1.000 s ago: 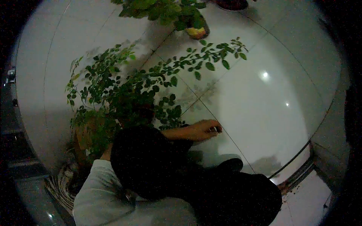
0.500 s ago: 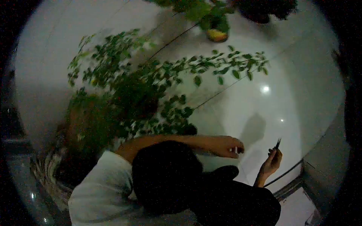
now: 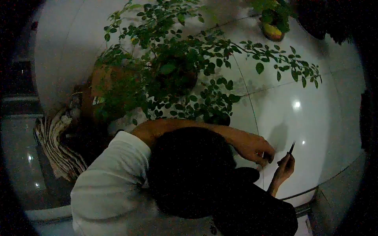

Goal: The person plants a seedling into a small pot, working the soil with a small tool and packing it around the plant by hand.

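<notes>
Over pale floor (image 3: 315, 129): right hand (image 3: 285, 169), closed on slim pointed tool (image 3: 291, 148); left hand (image 3: 256, 148) beside it, fingers half-curled, contents unclear; leafy plant (image 3: 167, 69), left.

A rumpled, stripy cloth (image 3: 63, 147) lies at the left of the frame, and a brown thing (image 3: 103, 80) with a small pale patch is up and to the right of it. Near the top right, a little green plant (image 3: 271, 11) sits in a pot (image 3: 273, 34) with yellow on it, and a dark, bushy shape (image 3: 328, 19) is beside it. Two bright spots (image 3: 296, 105) shine on the pale tile floor (image 3: 315, 157) at the right.
</notes>
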`<state>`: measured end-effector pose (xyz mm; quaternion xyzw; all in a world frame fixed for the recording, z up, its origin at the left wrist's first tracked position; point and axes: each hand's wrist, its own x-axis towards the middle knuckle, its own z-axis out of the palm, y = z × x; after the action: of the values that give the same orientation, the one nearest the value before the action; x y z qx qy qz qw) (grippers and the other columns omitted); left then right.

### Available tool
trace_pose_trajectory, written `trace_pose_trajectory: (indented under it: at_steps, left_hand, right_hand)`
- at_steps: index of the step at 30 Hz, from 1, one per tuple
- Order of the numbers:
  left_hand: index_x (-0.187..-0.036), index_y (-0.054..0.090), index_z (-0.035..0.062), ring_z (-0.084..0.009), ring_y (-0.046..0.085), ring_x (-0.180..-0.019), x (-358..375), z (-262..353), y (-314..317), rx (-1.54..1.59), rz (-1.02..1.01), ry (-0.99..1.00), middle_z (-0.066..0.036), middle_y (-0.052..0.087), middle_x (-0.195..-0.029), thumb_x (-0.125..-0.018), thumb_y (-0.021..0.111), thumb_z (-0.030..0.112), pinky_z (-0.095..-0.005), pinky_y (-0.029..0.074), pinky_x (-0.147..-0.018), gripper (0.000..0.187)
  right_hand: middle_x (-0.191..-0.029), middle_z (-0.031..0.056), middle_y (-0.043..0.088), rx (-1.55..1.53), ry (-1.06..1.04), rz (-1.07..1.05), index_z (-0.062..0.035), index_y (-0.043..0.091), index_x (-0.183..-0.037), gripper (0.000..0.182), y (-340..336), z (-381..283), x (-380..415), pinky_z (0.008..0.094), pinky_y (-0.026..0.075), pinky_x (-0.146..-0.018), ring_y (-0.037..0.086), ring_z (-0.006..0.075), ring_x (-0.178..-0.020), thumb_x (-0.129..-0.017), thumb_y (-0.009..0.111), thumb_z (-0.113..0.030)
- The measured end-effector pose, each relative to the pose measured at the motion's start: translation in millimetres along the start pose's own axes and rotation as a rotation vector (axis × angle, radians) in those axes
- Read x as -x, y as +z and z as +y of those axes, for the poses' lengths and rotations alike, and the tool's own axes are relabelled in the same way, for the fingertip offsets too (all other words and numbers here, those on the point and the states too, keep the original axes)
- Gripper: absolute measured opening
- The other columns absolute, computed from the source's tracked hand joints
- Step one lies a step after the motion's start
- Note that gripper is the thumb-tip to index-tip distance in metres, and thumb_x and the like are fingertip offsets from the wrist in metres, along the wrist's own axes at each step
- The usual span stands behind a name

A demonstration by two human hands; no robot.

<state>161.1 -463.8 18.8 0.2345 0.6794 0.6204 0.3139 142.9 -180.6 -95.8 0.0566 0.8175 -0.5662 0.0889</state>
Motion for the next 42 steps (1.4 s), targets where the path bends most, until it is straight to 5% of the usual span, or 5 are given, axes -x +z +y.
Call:
trace_pose_trajectory:
  at_steps: [6,15,24,38,42]
  left_hand:
    - [-0.125,0.06,0.0033,-0.0236,0.068,-0.097,1.4,62.3,-23.7,0.103,-0.057,0.052,-0.013,0.069,-0.109,-0.099,0.067,0.025,-0.0386,0.054,-0.086,0.034]
    - [-0.13,0.059,0.0027,-0.0183,0.065,-0.111,57.7,47.1,-64.6,0.468,0.396,0.122,-0.006,0.065,-0.123,-0.101,0.066,0.02,-0.0357,0.051,-0.1,0.035]
    - [-0.127,0.059,0.0016,-0.0183,0.065,-0.108,52.7,22.9,-70.4,0.217,0.451,-0.041,-0.01,0.065,-0.118,-0.103,0.062,0.016,-0.0339,0.053,-0.097,0.029]
    - [-0.133,0.058,0.0023,-0.0269,0.067,-0.109,12.2,-19.7,-65.4,-0.033,0.169,-0.132,-0.016,0.062,-0.128,-0.101,0.064,0.029,-0.0399,0.055,-0.094,0.042]
    - [-0.137,0.057,0.0021,-0.027,0.065,-0.115,25.7,-27.2,-75.3,-0.016,0.132,-0.164,-0.016,0.061,-0.133,-0.102,0.062,0.03,-0.0398,0.054,-0.098,0.045]
  right_hand:
    - [-0.078,0.002,0.058,0.031,-0.052,-0.002,0.0022,0.065,-0.113,0.025,6.7,-82.8,12.4,0.0268,0.048,-0.057,0.054,0.0098,-0.068,-0.105,0.06,-0.021]
    - [-0.078,0.0019,0.062,-0.007,0.001,-0.068,0.0007,0.067,-0.112,0.021,49.2,-88.2,39.3,0.0268,0.05,-0.059,0.055,0.0101,-0.065,-0.104,0.062,-0.018]
    - [-0.07,0.0033,0.059,-0.057,0.035,-0.026,0.0012,0.065,-0.109,0.02,77.3,-78.8,61.9,0.0288,0.05,-0.053,0.056,0.0119,-0.058,-0.104,0.059,-0.018]
    - [-0.069,0.0025,0.052,-0.197,0.184,0.185,-0.0007,0.057,-0.101,0.023,83.8,-91.7,71.8,0.0284,0.045,-0.05,0.05,0.0104,-0.058,-0.107,0.054,-0.023]
    - [-0.071,0.0047,0.059,-0.107,0.179,0.077,-0.0014,0.055,-0.094,0.027,102.3,-80.8,71.3,0.0298,0.045,-0.052,0.053,0.0121,-0.058,-0.108,0.052,-0.024]
